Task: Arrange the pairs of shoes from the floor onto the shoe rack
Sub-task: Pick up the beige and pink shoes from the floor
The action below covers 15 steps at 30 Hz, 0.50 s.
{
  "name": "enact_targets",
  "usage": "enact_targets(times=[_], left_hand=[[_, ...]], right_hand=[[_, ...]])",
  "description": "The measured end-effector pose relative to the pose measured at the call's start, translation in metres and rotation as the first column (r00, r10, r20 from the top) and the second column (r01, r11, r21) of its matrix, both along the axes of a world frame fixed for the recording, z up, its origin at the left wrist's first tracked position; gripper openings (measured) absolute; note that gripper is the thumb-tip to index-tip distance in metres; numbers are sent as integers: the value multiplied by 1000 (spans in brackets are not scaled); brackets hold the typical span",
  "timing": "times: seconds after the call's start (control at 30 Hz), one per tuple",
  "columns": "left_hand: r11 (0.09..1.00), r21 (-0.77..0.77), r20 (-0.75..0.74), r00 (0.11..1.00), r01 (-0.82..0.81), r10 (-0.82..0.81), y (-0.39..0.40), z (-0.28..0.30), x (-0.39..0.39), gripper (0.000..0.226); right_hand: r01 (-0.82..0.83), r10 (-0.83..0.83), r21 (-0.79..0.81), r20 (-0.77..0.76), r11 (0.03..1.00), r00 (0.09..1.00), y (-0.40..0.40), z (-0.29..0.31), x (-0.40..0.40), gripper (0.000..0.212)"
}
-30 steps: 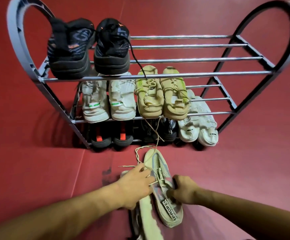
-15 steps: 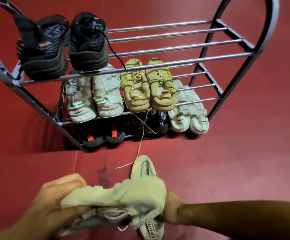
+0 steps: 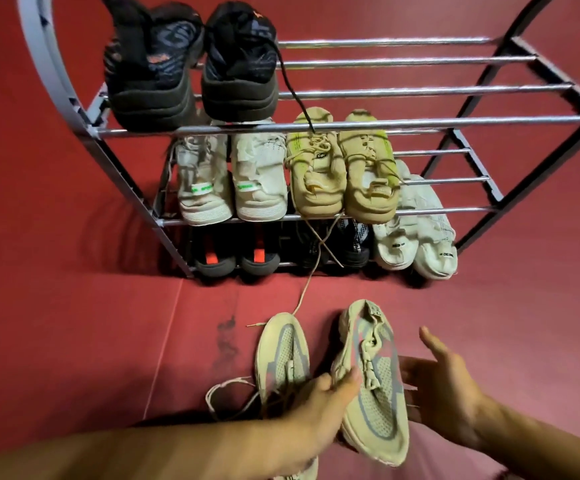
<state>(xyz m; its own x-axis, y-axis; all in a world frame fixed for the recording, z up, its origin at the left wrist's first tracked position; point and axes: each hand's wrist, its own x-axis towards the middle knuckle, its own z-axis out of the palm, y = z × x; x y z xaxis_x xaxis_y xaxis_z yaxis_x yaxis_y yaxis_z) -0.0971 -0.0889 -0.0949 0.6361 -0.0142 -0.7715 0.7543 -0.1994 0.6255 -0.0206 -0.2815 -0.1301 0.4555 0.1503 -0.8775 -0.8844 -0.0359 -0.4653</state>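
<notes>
Item: last pair on the floor, beige-and-grey mesh shoes.

Right shoe of the pair (image 3: 371, 382): your left hand (image 3: 319, 407) pinches its inner edge, thumb over the upper, so the toe points at the rack; it looks lifted, though the heel end may rest on the floor (hard to tell). That hold keeps it aligned for a straight slide onto a shelf.

Left shoe of the pair (image 3: 283, 355): lies on the red floor (image 3: 73, 341) just beside the first, parallel to it, laces trailing loose to its left. Paired this way, both could likely be gathered in one go.

Your right hand (image 3: 434, 379): fingers spread, palm facing the held shoe's outer side, near it but holding nothing; probably placed to take over that side.

Shoe rack (image 3: 420, 124): three shelves of metal bars.
- Top: black pair (image 3: 191, 67) at the left, remainder bare bars, the likely slot for your pair.
- Middle: white pair (image 3: 233, 178), then tan pair (image 3: 340, 171), with open bars to their right.
- Bottom: dark pair with red tabs (image 3: 233, 258), a black knit pair, a pale pair (image 3: 416, 240).

Hazard: the tan lace (image 3: 311, 268) hangs down to the floor and reaches the left shoe's toe; it may snag when lifted.
</notes>
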Motion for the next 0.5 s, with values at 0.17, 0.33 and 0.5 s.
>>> enact_targets(times=[0.17,0.33,0.5], left_hand=[[905,268,-1,939,331,-343,5,-13,-1,59],[519,395,113,520,758,-846,34,24,48,27],[473,605,300,367,641,-881,22,53,78,34]], right_hand=[[-320,408,-352,212,879,888,11,14,-12,42],[-339,948,-887,272,314,165,-2,43,-1,129],[-558,951,-787,310,263,11,8,52,-12,56]])
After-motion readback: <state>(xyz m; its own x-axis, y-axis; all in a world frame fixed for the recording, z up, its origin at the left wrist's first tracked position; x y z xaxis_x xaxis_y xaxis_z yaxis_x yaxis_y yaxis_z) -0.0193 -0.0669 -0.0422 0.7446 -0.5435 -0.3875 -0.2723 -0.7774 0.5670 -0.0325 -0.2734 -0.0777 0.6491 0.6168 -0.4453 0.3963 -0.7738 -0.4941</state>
